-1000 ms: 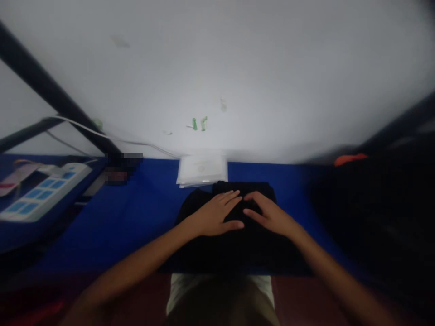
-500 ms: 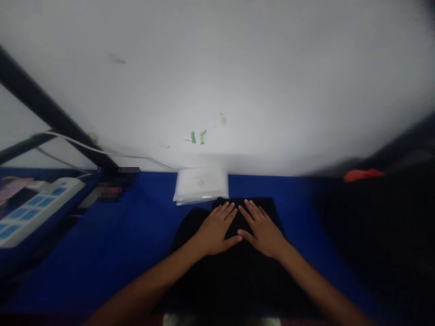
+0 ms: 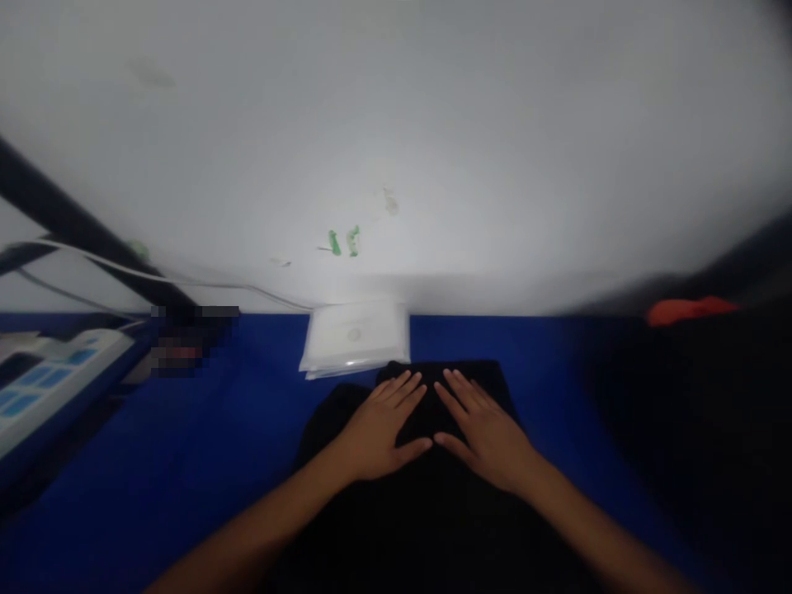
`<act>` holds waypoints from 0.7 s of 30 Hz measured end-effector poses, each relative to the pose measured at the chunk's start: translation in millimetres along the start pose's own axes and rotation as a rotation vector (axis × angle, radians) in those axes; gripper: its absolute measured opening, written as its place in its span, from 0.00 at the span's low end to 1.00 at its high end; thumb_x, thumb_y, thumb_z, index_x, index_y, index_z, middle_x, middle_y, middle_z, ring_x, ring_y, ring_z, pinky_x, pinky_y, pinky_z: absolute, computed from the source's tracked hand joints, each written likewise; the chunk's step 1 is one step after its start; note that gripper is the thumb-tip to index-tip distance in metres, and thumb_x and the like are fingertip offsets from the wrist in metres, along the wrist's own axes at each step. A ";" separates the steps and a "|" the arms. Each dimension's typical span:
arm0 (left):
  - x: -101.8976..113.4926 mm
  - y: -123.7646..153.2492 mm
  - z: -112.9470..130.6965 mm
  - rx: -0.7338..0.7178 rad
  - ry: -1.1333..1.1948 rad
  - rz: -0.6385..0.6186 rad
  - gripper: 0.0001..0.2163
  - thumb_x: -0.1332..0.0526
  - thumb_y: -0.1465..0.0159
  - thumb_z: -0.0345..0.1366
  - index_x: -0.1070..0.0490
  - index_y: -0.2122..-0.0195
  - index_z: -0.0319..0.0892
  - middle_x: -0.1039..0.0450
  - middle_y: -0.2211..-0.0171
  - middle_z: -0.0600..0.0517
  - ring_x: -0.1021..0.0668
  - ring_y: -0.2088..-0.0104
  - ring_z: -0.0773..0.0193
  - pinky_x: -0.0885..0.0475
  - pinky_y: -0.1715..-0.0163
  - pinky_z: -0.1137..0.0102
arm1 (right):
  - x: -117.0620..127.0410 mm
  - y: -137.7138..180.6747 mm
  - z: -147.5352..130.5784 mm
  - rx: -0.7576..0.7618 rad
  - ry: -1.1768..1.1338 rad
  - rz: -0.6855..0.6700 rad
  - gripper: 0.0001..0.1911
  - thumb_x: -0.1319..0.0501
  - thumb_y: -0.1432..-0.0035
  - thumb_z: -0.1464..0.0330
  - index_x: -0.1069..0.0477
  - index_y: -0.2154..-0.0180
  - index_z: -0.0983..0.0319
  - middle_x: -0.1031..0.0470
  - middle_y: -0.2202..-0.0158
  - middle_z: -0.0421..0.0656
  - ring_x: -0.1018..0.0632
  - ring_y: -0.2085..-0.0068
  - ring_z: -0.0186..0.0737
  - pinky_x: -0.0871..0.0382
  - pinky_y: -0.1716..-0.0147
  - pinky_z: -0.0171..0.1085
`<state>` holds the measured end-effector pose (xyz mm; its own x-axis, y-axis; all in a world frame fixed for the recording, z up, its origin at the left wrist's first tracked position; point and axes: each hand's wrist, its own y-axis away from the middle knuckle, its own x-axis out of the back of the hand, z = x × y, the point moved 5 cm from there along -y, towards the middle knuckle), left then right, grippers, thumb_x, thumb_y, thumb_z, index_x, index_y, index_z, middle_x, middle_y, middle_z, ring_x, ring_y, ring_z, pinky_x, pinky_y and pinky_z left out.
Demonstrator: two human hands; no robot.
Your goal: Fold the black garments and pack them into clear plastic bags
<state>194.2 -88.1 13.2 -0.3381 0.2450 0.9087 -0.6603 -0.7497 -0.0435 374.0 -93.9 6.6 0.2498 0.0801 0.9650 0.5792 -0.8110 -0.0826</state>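
Note:
A piece of black cloth [image 3: 433, 528] lies on the blue surface [image 3: 204, 445] in front of me, its far edge straight and one rounded fold at its left. My left hand [image 3: 384, 429] rests flat on the cloth, fingers stretched forward. Beside it my right hand [image 3: 486, 429] lies flat too, fingers spread. The two thumbs point at each other and almost meet. Neither hand grips anything. Just beyond the cloth's far left corner sits a stack of flat white packets [image 3: 355, 338], seemingly in clear plastic.
A white wall [image 3: 495, 165] rises behind the blue surface. At the left are a dark frame bar [image 3: 80, 214], a white cable [image 3: 223, 285] and a white power strip with blue sockets [image 3: 68, 371]. A dark mass with an orange-red item [image 3: 690, 310] stands at the right.
Both hands have slid slightly back toward me on the cloth, the right one also a little rightward. The view has shifted, so the wall marks and packets appear farther left.

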 end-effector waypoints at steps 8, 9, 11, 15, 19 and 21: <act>0.1 -0.3 0.0 0.006 0.000 0.002 0.35 0.47 0.34 0.57 0.51 0.32 0.45 0.54 0.30 0.45 0.49 0.31 0.51 0.48 0.34 0.52 | 1.0 0.2 0.3 0.010 -0.012 0.012 0.37 0.50 0.34 0.50 0.50 0.32 0.63 0.52 0.30 0.53 0.50 0.30 0.52 0.49 0.34 0.56; 0.0 -0.1 -0.3 0.004 -0.001 0.006 0.35 0.47 0.34 0.57 0.50 0.32 0.45 0.54 0.30 0.45 0.49 0.31 0.51 0.48 0.35 0.52 | 1.0 0.2 0.4 0.011 -0.010 0.014 0.37 0.50 0.34 0.50 0.50 0.32 0.63 0.52 0.30 0.53 0.50 0.30 0.52 0.48 0.35 0.56; -0.2 0.2 -0.8 0.005 -0.007 0.012 0.34 0.47 0.34 0.57 0.50 0.32 0.45 0.54 0.30 0.45 0.49 0.31 0.51 0.48 0.35 0.52 | 0.7 0.4 0.6 0.019 -0.011 0.016 0.36 0.50 0.34 0.50 0.50 0.32 0.62 0.52 0.30 0.53 0.50 0.30 0.52 0.48 0.35 0.56; 0.0 -0.4 0.0 0.013 -0.019 0.000 0.35 0.48 0.34 0.57 0.50 0.32 0.44 0.54 0.30 0.44 0.49 0.31 0.51 0.48 0.35 0.52 | 0.0 0.9 1.5 0.029 -0.011 0.021 0.37 0.50 0.34 0.50 0.50 0.32 0.62 0.52 0.30 0.53 0.50 0.30 0.53 0.48 0.35 0.56; 1.4 -1.5 1.8 0.017 -0.024 -0.014 0.35 0.47 0.35 0.56 0.49 0.32 0.42 0.54 0.30 0.44 0.49 0.31 0.51 0.48 0.34 0.52 | 0.0 1.1 2.4 0.032 0.003 0.015 0.37 0.50 0.34 0.50 0.49 0.32 0.64 0.52 0.30 0.54 0.49 0.30 0.53 0.48 0.35 0.55; 1.6 -1.6 2.3 0.009 -0.024 -0.012 0.35 0.47 0.34 0.56 0.50 0.32 0.42 0.53 0.30 0.44 0.49 0.31 0.51 0.48 0.34 0.52 | 0.2 1.4 2.5 0.034 0.003 0.015 0.36 0.50 0.34 0.50 0.49 0.32 0.64 0.51 0.30 0.54 0.49 0.31 0.52 0.47 0.35 0.55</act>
<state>196.3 -87.9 15.8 -0.3139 0.2397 0.9187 -0.6583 -0.7522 -0.0286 376.8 -93.6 6.1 0.2565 0.0660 0.9643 0.6017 -0.7917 -0.1059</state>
